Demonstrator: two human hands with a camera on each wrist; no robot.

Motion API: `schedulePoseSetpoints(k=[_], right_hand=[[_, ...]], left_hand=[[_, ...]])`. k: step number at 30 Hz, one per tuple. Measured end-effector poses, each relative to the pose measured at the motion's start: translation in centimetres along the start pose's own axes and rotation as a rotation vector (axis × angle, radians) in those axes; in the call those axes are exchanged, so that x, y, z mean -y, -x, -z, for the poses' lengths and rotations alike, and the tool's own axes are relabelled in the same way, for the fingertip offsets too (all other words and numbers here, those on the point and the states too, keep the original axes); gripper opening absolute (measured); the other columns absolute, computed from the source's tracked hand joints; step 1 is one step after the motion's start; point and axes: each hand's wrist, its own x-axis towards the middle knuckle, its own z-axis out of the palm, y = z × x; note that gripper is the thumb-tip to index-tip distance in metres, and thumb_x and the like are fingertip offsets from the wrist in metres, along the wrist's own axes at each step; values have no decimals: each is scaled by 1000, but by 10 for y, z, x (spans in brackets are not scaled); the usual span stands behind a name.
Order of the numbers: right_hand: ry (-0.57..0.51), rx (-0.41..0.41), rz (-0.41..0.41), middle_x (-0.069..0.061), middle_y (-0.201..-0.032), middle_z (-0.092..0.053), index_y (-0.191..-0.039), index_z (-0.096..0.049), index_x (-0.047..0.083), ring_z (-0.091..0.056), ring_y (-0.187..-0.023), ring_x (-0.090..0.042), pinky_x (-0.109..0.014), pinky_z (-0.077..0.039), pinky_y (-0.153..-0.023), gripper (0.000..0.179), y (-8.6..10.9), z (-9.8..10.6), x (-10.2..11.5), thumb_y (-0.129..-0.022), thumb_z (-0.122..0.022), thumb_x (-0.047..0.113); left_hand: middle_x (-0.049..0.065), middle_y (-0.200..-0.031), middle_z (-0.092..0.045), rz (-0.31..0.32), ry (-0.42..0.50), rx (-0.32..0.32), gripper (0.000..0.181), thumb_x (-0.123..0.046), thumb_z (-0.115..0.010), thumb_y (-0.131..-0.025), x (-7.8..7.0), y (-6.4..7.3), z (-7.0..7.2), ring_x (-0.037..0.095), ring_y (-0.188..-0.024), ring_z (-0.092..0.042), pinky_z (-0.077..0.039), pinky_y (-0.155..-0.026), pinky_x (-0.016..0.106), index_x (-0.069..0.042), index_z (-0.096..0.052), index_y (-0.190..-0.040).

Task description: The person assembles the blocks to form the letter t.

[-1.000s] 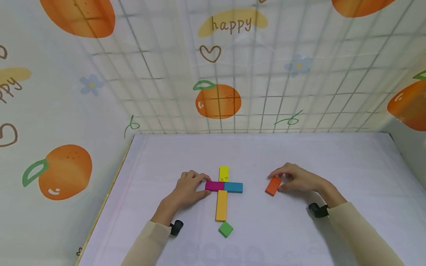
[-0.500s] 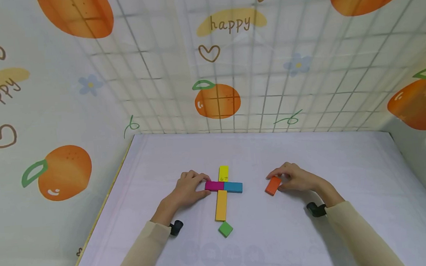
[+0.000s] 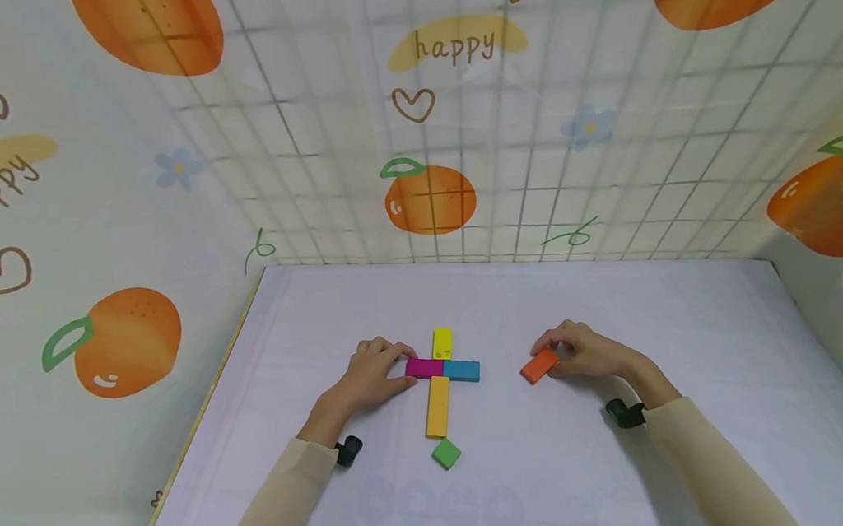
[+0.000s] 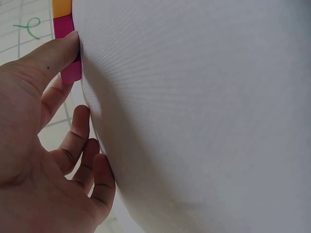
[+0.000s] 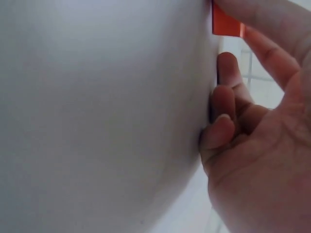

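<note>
Between thumb and forefinger my left hand (image 3: 373,376) pinches the left end of a magenta block (image 3: 425,367), which lies on the table; the left wrist view shows the thumb across that magenta block (image 4: 72,70). A blue block (image 3: 462,371) abuts its right end. Above this pair lies a short yellow block (image 3: 443,343), and below it a longer yellow-orange block (image 3: 438,407), together forming a cross. Farther right, my right hand (image 3: 584,351) pinches an orange-red block (image 3: 539,366) by its right end. In the right wrist view only part of the orange-red block (image 5: 226,22) shows.
A green block (image 3: 447,453), turned like a diamond, lies at the lower end of the yellow-orange block. The white table (image 3: 617,297) is bordered at the back and sides by a printed cloth (image 3: 326,180). A small black camera sits on each wrist.
The orange-red block has turned in my right hand, from steeply slanted to nearer level, its free end shifting slightly left. My left hand and the other blocks have not visibly moved.
</note>
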Motion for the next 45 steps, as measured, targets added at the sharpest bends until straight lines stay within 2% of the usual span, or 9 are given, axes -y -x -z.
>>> schedulePoseSetpoints(k=[11, 23, 32, 45], right_hand=[[-45, -69, -58, -5, -96, -59, -113, -72, 18, -44, -89, -26, -35, -34, -73, 34, 2, -6, 1, -82, -85, 19], [-82, -155, -100, -2, -99, -61, -112, -71, 19, -46, -87, -25, -37, -37, -72, 33, 10, -20, 8, -82, -84, 19], [-40, -266, -131, -4, -100, -59, -112, -71, 20, -47, -84, -24, -38, -39, -71, 35, 20, -32, 21, -80, -85, 15], [19, -375, -62, -1, -94, -62, -108, -72, 15, -53, -90, -25, -41, -40, -76, 34, 31, -45, 50, -77, -85, 9]], left_hand=[[-1, -116, -53, -2, 7, -3, 40, -41, -77, -88, 0, 1, 0, 24, -114, -41, -40, -91, 41, -35, -62, -125], [-1, -115, -53, -12, 11, -6, 39, -41, -76, -89, 3, 0, -3, 23, -111, -42, -39, -90, 40, -34, -62, -124], [0, -117, -53, -14, 18, -6, 39, -40, -76, -89, 1, 1, -1, 24, -113, -41, -39, -92, 41, -34, -62, -124], [-1, -116, -53, -16, 19, -5, 39, -41, -76, -88, 1, 0, 1, 23, -113, -41, -39, -91, 41, -35, -62, -125]])
